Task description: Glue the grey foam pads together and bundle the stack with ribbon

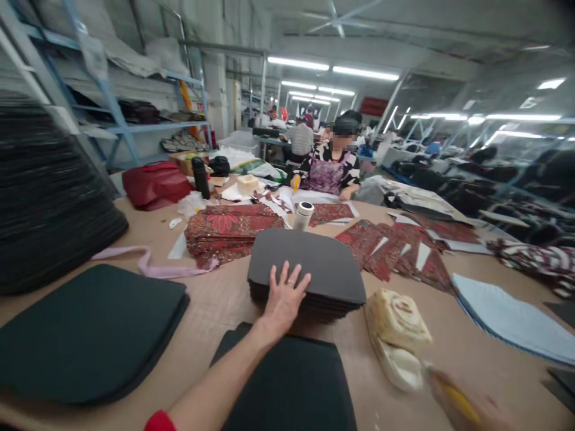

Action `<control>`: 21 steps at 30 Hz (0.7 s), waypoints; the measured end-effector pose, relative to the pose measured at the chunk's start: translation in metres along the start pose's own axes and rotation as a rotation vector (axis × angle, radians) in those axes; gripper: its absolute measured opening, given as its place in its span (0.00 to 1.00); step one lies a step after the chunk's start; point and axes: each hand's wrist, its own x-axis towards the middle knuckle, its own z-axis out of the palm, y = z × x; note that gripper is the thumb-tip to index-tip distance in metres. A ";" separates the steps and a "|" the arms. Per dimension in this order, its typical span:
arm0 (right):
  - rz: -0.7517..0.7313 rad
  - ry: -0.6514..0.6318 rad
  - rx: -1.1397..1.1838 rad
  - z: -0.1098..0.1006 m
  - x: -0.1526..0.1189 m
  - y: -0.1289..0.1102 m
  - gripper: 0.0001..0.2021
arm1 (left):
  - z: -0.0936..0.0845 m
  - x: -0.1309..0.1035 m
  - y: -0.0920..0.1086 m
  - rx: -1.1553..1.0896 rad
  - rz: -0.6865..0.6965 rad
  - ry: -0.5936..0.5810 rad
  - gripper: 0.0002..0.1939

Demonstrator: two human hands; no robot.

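Observation:
My left hand [285,299] lies with fingers spread on top of a stack of dark grey, rounded panels [305,257]. Below that stack, partly under my forearm, is another black panel [296,383]. At the lower right, my right hand [476,404] is smeared by motion and closed around a yellow-handled tool [460,402]. The tool's blurred front end is close to a cream-coloured, crusted container [399,368]. A yellowish crusted block with a brown swirl [399,317] sits at the container's far end.
Black panels [90,329] lie at left beside a tall dark stack [49,197]. Red patterned pieces [233,230], a white-topped bottle [304,214] and a black flask [200,178] stand farther back. A co-worker [330,164] works across the table. Light blue sheets [512,314] lie right.

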 end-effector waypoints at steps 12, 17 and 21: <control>-0.060 -0.608 0.877 0.117 0.133 -0.288 0.19 | 0.023 -0.005 -0.004 -0.126 -0.046 0.090 0.19; -0.155 -0.867 0.801 0.162 0.116 -0.300 0.14 | 0.028 -0.003 -0.003 -0.153 -0.065 0.004 0.21; -0.156 -0.861 0.757 0.180 0.123 -0.301 0.12 | 0.019 -0.003 -0.007 -0.200 -0.043 -0.012 0.21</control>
